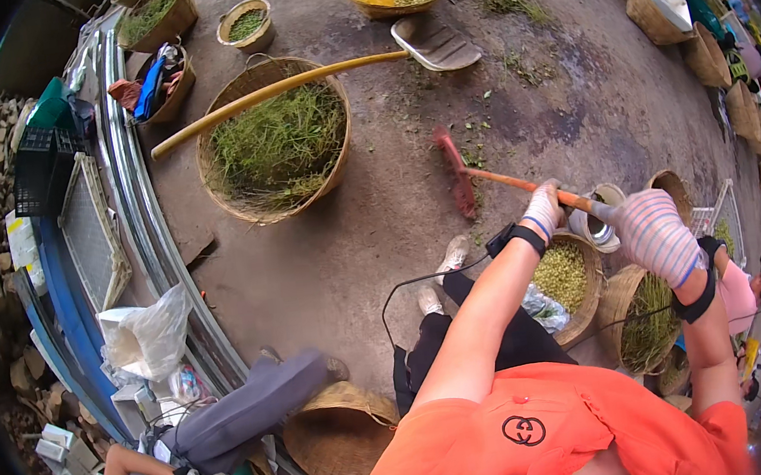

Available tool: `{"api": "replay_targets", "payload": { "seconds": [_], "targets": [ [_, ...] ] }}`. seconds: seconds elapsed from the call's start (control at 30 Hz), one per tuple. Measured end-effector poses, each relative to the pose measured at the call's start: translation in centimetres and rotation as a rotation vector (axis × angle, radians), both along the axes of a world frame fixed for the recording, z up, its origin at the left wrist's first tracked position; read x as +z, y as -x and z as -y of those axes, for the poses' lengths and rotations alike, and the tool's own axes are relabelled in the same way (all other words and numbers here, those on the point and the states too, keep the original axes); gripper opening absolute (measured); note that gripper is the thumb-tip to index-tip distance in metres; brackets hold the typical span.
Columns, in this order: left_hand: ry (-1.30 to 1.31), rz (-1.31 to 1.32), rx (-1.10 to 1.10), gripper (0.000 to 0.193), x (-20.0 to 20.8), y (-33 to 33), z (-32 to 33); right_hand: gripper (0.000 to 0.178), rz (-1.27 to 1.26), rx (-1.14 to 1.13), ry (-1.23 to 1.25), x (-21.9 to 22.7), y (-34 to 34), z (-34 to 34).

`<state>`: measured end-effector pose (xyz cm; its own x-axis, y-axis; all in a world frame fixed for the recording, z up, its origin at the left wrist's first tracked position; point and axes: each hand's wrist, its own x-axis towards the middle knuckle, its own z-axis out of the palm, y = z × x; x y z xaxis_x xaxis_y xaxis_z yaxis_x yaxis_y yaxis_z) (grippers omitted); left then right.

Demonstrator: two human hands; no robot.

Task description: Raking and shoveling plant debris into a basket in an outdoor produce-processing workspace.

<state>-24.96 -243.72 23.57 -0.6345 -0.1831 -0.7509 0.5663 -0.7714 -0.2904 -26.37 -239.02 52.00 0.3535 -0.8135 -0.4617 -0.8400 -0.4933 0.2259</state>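
The head view shows both of the person's striped-gloved hands closed around the long orange handle of a red-headed broom (503, 178). The left hand (542, 209) wraps the shaft nearer the head; the right hand (654, 230) has its fingers curled around it near the upper end. The broom head is a little blurred, so it may be a rake instead; it is at the concrete floor (379, 228), beside scattered green plant scraps (479, 142). Left of it is a large wicker basket (343, 143) heaped with green stalks (276, 141), a shovel (436, 42) with its wooden handle crossing above. Near the person's legs stands a basket of pale green pods (562, 278). Another person in grey trousers (244, 398) is at the lower left.
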Motion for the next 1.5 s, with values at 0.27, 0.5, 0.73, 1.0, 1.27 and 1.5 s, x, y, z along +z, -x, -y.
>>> {"api": "replay_targets", "payload": {
  "seconds": [0.27, 0.5, 0.73, 1.0, 1.27, 1.5],
  "targets": [
    [0.101, 0.113, 0.28, 0.023, 2.3, 0.0, 0.6, 0.039, 0.273, -0.444, -0.237, 5.0, 2.2, 4.2],
    [-0.324, 0.496, 0.149, 0.03, -8.6, -12.4, -0.5, 0.04, 0.391, -0.071, -0.405, -9.9, 0.0, 6.5],
    [0.013, 0.415, 0.119, 0.016, -5.6, -2.3, 4.9, 0.038, 0.45, -0.102, -0.199, -2.9, 4.0, 9.1],
    [0.377, 0.333, -0.146, 0.036, 0.2, -1.7, 8.1, 0.046, 0.602, -0.692, -0.346, -2.9, 10.2, 7.7],
    [0.348, 0.639, 0.335, 0.046, -10.4, -33.1, 16.2, 0.03, 0.197, -0.555, -0.342, -21.0, 11.4, 5.5],
    [0.151, 1.164, 0.743, 0.122, -6.8, -56.2, 24.7, 0.041, 0.193, -0.785, -0.411, -23.5, 7.8, 9.4]
  ]
}}
